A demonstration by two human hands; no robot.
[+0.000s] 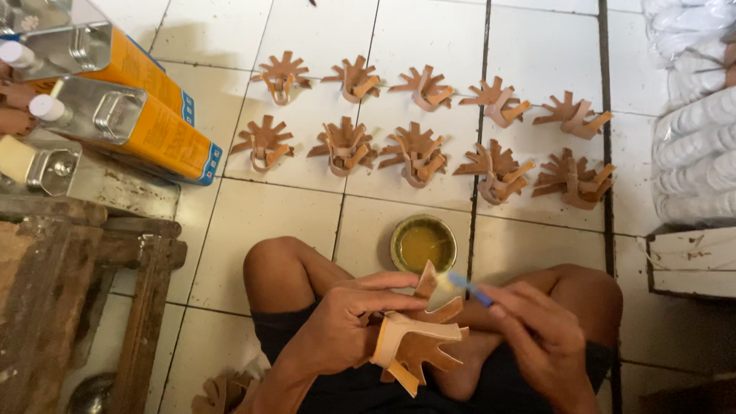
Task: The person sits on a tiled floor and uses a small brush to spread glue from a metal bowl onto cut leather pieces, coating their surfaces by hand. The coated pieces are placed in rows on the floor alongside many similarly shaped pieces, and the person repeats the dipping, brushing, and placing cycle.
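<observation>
Nearest the head camera, the left hand (337,326) grips a tan leather piece (414,341) with splayed, finger-like tabs, thumb and fingers curled and pressed against its folded edge, holding it above the person's lap. The right hand (537,333) sits just beside it, its fingertips pinched together on a thin blue-handled brush (469,289) whose tip points toward the top tab of the leather piece. The person sits cross-legged in dark shorts, knees spread to either side.

Just beyond the knees, on the floor (253,222), stands a small round tin (423,244) of yellowish glue, open. The floor is laid in large white tiles with dark grout lines, one broad dark joint running down the right side. Farther out, ten leather pieces of the same cut lie in two rows (418,126) of five, each apart from its neighbours.

At upper left, rectangular metal cans (130,123) with orange and blue sides and white caps lie tilted on a worn slab. Below them stands a rough, dark wooden bench (84,284), stained and chipped. A few more leather offcuts (222,392) rest on the floor by the person's left hip. At the right edge are stacks of white soles wrapped in clear plastic (694,115), above a scuffed white wooden crate (694,261).
</observation>
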